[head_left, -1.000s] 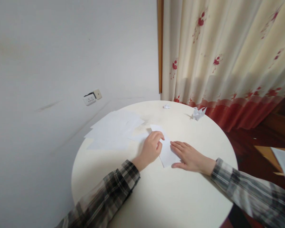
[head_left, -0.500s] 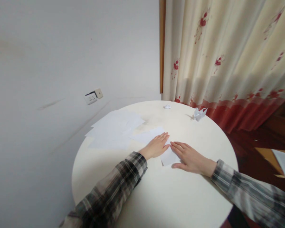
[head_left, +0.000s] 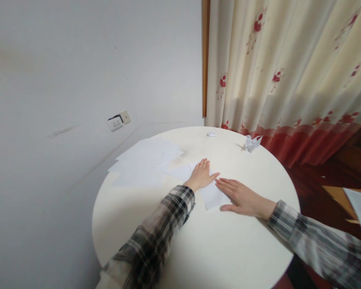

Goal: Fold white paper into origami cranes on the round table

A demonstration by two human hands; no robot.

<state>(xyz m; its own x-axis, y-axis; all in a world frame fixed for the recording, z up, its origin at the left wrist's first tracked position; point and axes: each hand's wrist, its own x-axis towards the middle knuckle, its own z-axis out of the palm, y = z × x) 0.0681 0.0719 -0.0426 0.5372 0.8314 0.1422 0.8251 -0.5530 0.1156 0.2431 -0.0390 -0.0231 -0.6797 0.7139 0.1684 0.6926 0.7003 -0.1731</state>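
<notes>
A sheet of white paper lies on the round white table, partly covered by both hands. My left hand rests flat on its far part, fingers stretched forward and thumb out toward the right. On the paper's right side lies my right hand, palm down, with the fingers extended to the left and the thumb apart. The fingertips of the right hand are close to the left thumb. Another piece of white paper shows to the left of my left hand; whether it joins the sheet is hidden.
Several loose white sheets overlap on the left of the table. A small crumpled paper and a folded paper shape sit near the far edge. A wall socket and a flowered curtain are beyond.
My left hand has shifted slightly to the right and away from me, its fingers now pointing more forward. The right hand has stayed nearly in place, and more of the near paper shows.
</notes>
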